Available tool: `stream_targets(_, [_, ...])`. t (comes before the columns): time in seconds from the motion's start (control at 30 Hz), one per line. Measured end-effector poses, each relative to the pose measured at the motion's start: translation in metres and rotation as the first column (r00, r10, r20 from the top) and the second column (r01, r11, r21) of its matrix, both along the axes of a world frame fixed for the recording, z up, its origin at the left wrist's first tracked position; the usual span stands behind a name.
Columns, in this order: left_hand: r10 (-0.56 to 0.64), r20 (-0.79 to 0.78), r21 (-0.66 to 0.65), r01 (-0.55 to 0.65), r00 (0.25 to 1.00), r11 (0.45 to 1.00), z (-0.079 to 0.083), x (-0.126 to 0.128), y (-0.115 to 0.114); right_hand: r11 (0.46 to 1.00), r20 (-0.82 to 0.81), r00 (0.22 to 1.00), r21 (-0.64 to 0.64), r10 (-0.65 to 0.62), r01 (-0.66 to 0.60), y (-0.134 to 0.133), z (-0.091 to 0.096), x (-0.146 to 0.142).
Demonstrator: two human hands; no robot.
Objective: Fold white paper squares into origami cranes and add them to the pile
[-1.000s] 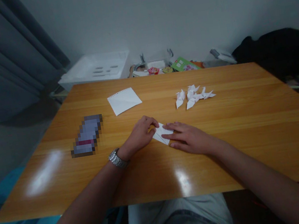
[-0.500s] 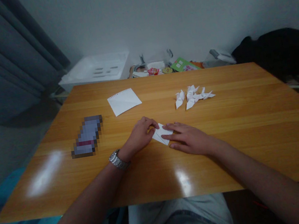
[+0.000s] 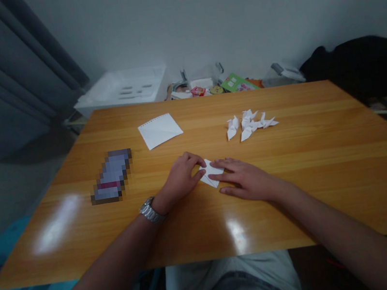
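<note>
A small folded piece of white paper (image 3: 211,179) lies on the wooden table between my hands, with crease lines on its upper face. My left hand (image 3: 184,173), a metal watch at its wrist, has thumb and forefinger closed at the paper's left edge. From the other side my right hand (image 3: 241,178) rests with fingers spread, the fingertips of some of them lying on the paper. Its thumb is on the table beside the near corner. Part of the paper is hidden under the fingers. Beyond my right hand stand several folded white paper cranes (image 3: 248,125).
A white sheet with a perforated edge (image 3: 161,131) lies at the back left of the table (image 3: 300,216). A blurred-out phone-like object (image 3: 112,176) is at the left. Behind the far edge are a white tray (image 3: 125,87), a green booklet (image 3: 238,83) and dark cloth (image 3: 357,65).
The left thumb has shifted slightly up and right over the paper's left edge, closer to the forefinger. My right hand has stayed in place.
</note>
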State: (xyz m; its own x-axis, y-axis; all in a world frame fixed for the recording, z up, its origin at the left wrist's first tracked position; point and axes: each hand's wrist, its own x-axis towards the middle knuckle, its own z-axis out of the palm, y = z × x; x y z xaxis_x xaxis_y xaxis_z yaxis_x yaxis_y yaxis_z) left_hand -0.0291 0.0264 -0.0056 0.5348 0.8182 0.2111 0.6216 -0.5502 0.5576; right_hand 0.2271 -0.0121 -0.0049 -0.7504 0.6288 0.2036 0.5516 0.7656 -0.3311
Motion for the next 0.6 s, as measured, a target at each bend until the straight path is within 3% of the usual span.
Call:
stream_targets(0.4, [0.045,-0.024,-0.007,-0.045,0.999,0.999,-0.0011,0.0045,0.0018,1.0,-0.016,1.0,-0.017,0.0,-0.001,0.0004,0.0014,0.0008])
stream_targets(0.6, [0.037,-0.05,0.056,-0.034,0.998,0.998,-0.0038,0.0037,-0.0005,1.0,-0.009,1.0,-0.017,0.005,-0.006,0.0013,0.0005,0.0011])
